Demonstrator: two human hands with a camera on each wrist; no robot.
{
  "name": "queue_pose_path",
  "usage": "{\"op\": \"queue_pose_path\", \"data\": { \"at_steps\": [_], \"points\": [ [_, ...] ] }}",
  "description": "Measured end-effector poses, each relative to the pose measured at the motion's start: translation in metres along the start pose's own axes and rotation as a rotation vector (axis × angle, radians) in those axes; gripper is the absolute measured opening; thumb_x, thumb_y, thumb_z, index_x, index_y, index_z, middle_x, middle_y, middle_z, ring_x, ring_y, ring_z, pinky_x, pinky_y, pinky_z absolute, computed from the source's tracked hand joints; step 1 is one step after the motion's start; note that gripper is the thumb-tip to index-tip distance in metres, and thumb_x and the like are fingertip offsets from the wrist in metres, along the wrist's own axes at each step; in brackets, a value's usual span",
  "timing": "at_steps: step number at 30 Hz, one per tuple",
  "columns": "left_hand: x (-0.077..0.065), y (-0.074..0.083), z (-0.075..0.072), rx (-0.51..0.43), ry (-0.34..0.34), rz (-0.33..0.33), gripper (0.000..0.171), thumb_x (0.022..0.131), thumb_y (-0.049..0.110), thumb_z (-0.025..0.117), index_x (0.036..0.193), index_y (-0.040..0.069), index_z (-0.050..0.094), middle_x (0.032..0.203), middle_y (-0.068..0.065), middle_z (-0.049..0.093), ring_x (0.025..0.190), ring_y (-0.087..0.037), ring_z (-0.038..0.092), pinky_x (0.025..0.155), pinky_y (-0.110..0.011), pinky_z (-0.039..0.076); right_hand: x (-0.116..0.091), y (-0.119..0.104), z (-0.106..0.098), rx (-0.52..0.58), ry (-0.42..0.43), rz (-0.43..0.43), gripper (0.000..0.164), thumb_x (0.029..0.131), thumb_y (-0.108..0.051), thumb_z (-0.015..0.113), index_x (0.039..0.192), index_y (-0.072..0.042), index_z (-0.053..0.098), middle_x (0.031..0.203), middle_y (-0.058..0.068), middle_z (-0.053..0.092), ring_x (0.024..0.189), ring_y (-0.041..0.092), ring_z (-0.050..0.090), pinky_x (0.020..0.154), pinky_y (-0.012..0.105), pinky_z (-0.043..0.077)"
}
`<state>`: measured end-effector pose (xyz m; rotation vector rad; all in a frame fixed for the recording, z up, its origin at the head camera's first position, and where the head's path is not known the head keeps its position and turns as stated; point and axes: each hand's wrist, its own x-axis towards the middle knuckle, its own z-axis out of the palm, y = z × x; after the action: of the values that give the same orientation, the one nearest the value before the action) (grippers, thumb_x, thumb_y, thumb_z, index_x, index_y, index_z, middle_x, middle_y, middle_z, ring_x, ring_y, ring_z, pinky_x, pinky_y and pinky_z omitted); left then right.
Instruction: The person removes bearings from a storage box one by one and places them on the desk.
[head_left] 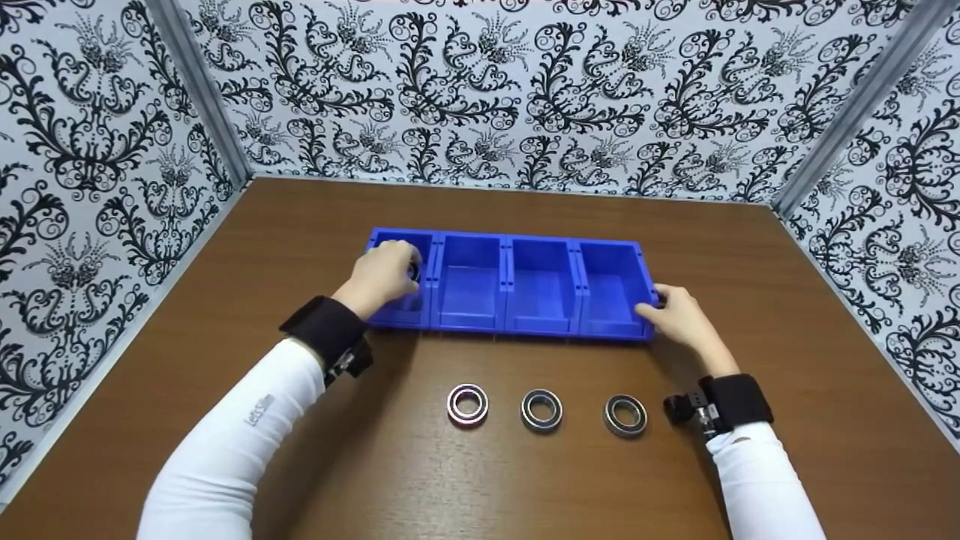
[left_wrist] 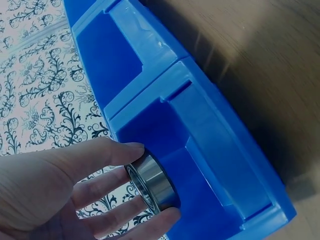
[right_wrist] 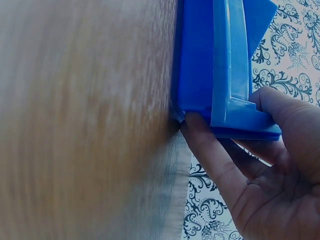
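Observation:
A blue bin (head_left: 469,330) with several compartments in a row stands on the table. My left hand (head_left: 384,274) is over its leftmost compartment, pinching a steel ball bearing (left_wrist: 156,181) between thumb and fingers. In the left wrist view the bearing is tilted on its side at that compartment's opening. At the opposite end, my right hand (head_left: 681,319) grips the bin's right wall, thumb on the rim and fingers on the outer side, as the right wrist view (right_wrist: 260,170) also has it.
Three more bearings lie flat in a row before the bin: one with a reddish tint (head_left: 467,406), a middle one (head_left: 541,410) and a right one (head_left: 625,415). The brown wooden table (head_left: 510,487) meets patterned walls (head_left: 487,97) at the back and sides.

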<state>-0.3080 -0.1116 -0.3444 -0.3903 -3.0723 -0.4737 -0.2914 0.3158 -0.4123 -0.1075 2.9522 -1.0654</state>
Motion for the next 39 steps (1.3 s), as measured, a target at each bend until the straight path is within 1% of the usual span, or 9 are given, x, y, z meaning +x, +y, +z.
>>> {"op": "queue_pose_path", "data": {
  "at_steps": [4, 10, 17, 23, 30, 36, 39],
  "points": [
    [-0.001, 0.001, -0.002, 0.002, -0.002, -0.003, 0.043, 0.069, 0.014, 0.07, 0.111, 0.007, 0.064, 0.116, -0.019, 0.062, 0.108, -0.037, 0.058, 0.084, -0.053, 0.051, 0.0, 0.0, 0.0, -0.008, -0.002, -0.007, 0.043, 0.086, -0.017, 0.055, 0.123, 0.006, 0.052, 0.101, 0.024, 0.065, 0.074, 0.012, 0.06, 0.062, 0.018, 0.048],
    [-0.006, 0.004, -0.007, -0.008, 0.006, -0.005, 0.041, 0.069, 0.014, 0.068, 0.11, 0.007, 0.064, 0.116, -0.019, 0.062, 0.107, -0.039, 0.058, 0.083, -0.054, 0.051, 0.0, 0.001, 0.0, -0.001, -0.002, -0.002, 0.042, 0.086, -0.016, 0.055, 0.123, 0.006, 0.053, 0.1, 0.024, 0.065, 0.073, 0.012, 0.06, 0.06, 0.019, 0.048],
    [-0.01, 0.006, -0.01, -0.015, 0.024, 0.009, 0.038, 0.071, 0.012, 0.065, 0.109, 0.007, 0.065, 0.115, -0.016, 0.063, 0.108, -0.036, 0.058, 0.084, -0.052, 0.051, -0.001, 0.001, 0.0, -0.002, -0.019, 0.029, 0.044, 0.086, -0.019, 0.055, 0.124, 0.003, 0.052, 0.096, 0.022, 0.066, 0.065, 0.011, 0.059, 0.055, 0.021, 0.049],
    [-0.015, 0.008, -0.013, -0.024, 0.014, 0.011, 0.039, 0.071, 0.013, 0.065, 0.11, 0.007, 0.064, 0.117, -0.017, 0.062, 0.11, -0.035, 0.057, 0.085, -0.052, 0.05, -0.001, 0.001, -0.001, 0.004, -0.02, 0.022, 0.045, 0.087, -0.02, 0.055, 0.125, 0.003, 0.051, 0.097, 0.023, 0.065, 0.066, 0.012, 0.06, 0.055, 0.022, 0.049],
    [-0.021, 0.007, -0.017, -0.031, 0.019, 0.014, 0.04, 0.072, 0.014, 0.066, 0.112, 0.007, 0.064, 0.117, -0.016, 0.062, 0.111, -0.035, 0.056, 0.088, -0.05, 0.05, 0.0, 0.002, 0.0, 0.018, -0.021, 0.025, 0.045, 0.087, -0.019, 0.054, 0.125, 0.004, 0.05, 0.101, 0.025, 0.065, 0.07, 0.013, 0.061, 0.057, 0.021, 0.05],
    [-0.027, 0.006, -0.018, -0.038, 0.015, 0.012, 0.04, 0.073, 0.014, 0.064, 0.113, 0.006, 0.063, 0.117, -0.016, 0.062, 0.109, -0.035, 0.058, 0.085, -0.049, 0.051, 0.0, 0.0, 0.0, 0.014, -0.026, 0.026, 0.046, 0.087, -0.019, 0.056, 0.125, 0.005, 0.05, 0.1, 0.024, 0.065, 0.068, 0.011, 0.06, 0.056, 0.02, 0.049],
    [-0.031, 0.006, -0.018, -0.036, 0.015, 0.016, 0.04, 0.073, 0.015, 0.065, 0.112, 0.006, 0.063, 0.117, -0.016, 0.062, 0.107, -0.034, 0.058, 0.084, -0.049, 0.051, -0.001, 0.0, -0.001, 0.016, -0.029, 0.033, 0.046, 0.087, -0.019, 0.055, 0.126, 0.005, 0.049, 0.101, 0.025, 0.064, 0.069, 0.012, 0.061, 0.057, 0.02, 0.049]
  ]
}}
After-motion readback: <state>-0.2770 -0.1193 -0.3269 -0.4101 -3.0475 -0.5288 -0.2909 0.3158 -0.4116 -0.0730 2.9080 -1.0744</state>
